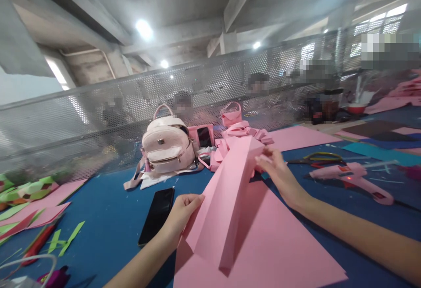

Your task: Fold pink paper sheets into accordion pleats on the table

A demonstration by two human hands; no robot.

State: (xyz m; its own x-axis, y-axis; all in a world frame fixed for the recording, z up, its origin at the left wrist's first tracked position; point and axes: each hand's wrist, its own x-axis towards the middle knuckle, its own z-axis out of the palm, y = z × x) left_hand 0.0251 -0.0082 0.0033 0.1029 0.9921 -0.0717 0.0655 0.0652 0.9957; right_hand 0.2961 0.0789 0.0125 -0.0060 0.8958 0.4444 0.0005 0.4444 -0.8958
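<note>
A long folded strip of pink paper [226,191] is held up at a slant, creased along its length. My left hand [187,211] pinches its left edge between thumb and curled fingers. At the strip's upper right end, my right hand [271,169] grips the edge with its fingertips. Beneath it lies a large flat pink sheet [283,244], partly shaded by the strip. A black phone [157,215] rests on the blue table just left of my left hand. Behind the strip's far end is a pile of folded pink paper pieces [241,128].
A pale pink backpack [169,143] stands at the back beside the perforated metal screen [131,117]. On the right lie a pink glue gun [353,178] with an orange light and scissors [319,158]. Green paper scraps [70,237] and a red-handled tool [37,244] lie at left.
</note>
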